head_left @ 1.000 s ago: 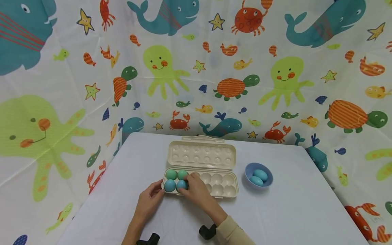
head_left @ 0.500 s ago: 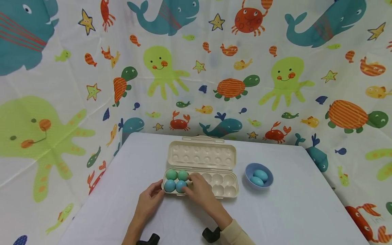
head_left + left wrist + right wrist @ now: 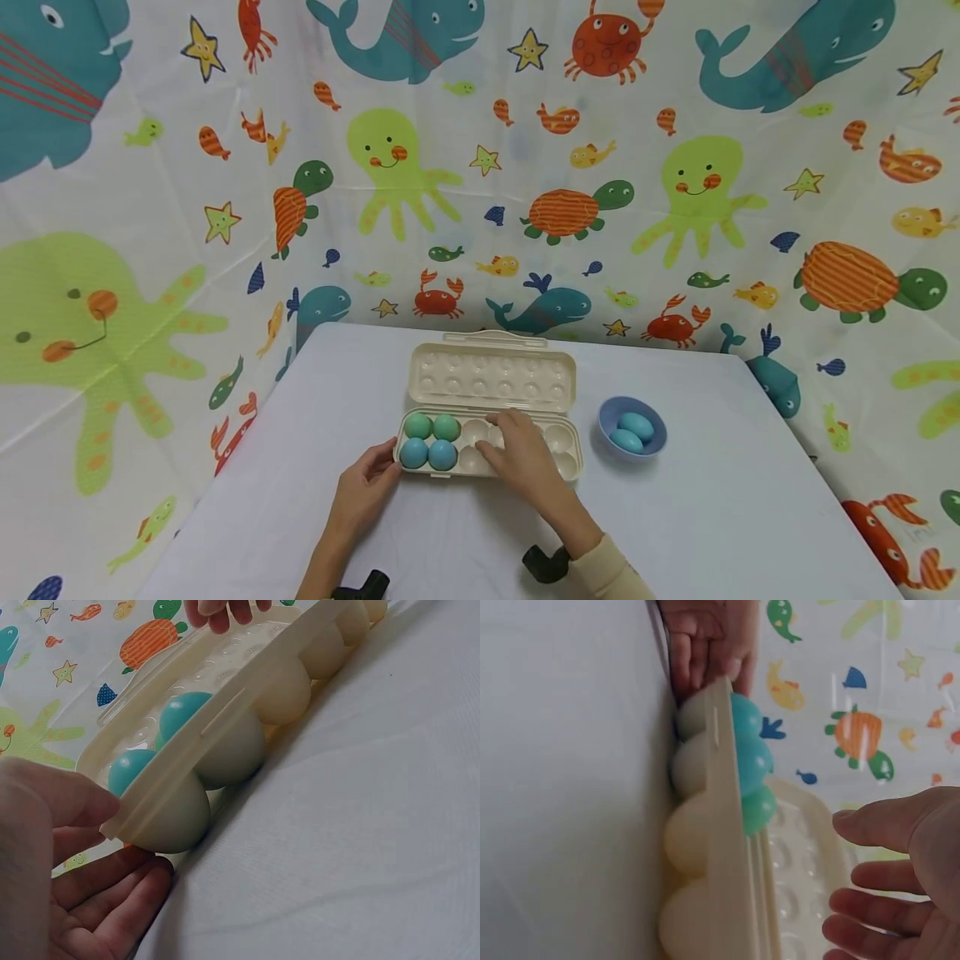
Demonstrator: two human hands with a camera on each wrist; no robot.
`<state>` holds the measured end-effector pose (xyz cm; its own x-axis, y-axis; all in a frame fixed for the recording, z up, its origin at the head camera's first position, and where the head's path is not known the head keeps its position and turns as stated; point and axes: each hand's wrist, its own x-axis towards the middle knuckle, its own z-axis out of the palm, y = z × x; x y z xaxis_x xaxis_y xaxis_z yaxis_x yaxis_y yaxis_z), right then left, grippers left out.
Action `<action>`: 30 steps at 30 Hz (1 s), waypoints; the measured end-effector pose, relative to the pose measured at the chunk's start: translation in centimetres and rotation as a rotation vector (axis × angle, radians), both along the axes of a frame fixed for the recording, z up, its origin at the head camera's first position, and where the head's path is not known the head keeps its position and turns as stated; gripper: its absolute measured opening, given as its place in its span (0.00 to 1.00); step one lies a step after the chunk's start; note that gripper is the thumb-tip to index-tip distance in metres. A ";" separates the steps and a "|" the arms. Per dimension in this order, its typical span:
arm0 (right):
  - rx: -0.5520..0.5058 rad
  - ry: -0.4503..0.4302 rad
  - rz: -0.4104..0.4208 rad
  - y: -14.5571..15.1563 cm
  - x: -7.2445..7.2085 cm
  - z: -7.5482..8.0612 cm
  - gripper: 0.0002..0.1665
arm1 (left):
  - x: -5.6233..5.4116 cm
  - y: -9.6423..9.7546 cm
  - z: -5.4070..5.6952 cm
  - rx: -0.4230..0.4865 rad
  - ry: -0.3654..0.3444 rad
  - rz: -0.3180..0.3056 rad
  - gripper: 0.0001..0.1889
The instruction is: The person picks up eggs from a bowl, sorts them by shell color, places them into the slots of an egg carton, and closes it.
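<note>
A cream egg carton [image 3: 491, 379] lies with its lid folded back on the table. Two green eggs [image 3: 447, 427] fill the back cups at its left end, with two blue eggs [image 3: 442, 455] in front of them. My left hand [image 3: 365, 492] grips the carton's left front corner, thumb [image 3: 90, 801] at the rim and fingers [image 3: 124, 896] underneath. Over the middle cups, right of the eggs, hovers my right hand [image 3: 525, 457]. Its fingers [image 3: 877, 911] are spread from the thumb, and nothing is between them.
Right of the carton stands a blue bowl [image 3: 607, 417] holding two light blue eggs [image 3: 636, 427]. A white cloth covers the table [image 3: 712, 508]. Behind and at the sides hangs a curtain [image 3: 491, 242] printed with sea animals.
My right hand has let go of the front blue egg, lifted off and moved right over the middle cups. My left hand stays at the carton's corner.
</note>
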<state>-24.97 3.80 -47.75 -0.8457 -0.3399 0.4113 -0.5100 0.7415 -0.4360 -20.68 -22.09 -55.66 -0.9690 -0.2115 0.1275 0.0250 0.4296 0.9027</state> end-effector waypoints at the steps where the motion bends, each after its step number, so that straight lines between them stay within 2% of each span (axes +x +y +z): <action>1: -0.001 0.008 -0.004 0.4 -0.1 0.2 0.22 | 0.0 0.0 0.0 0.002 0.001 -0.001 0.22; 7: 0.005 0.020 -0.062 2.3 -0.4 1.2 0.23 | 0.0 0.0 0.0 -0.005 -0.006 0.000 0.22; 18: -0.028 -0.057 -0.180 6.4 -1.3 2.4 0.27 | 0.0 0.0 0.1 -0.002 -0.025 -0.002 0.23; 23: -0.045 -0.059 -0.222 8.7 -1.8 2.8 0.27 | -0.1 -0.1 0.0 0.000 -0.015 -0.009 0.23; 30: 0.016 -0.126 -0.312 11.8 -2.4 3.4 0.29 | 0.0 0.0 -0.2 0.006 -0.012 -0.003 0.23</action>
<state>-27.35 15.55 -44.33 -0.9539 -0.0617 0.2936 -0.1998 0.8606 -0.4684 -20.71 -22.14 -55.82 -0.9712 -0.2090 0.1146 0.0156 0.4242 0.9054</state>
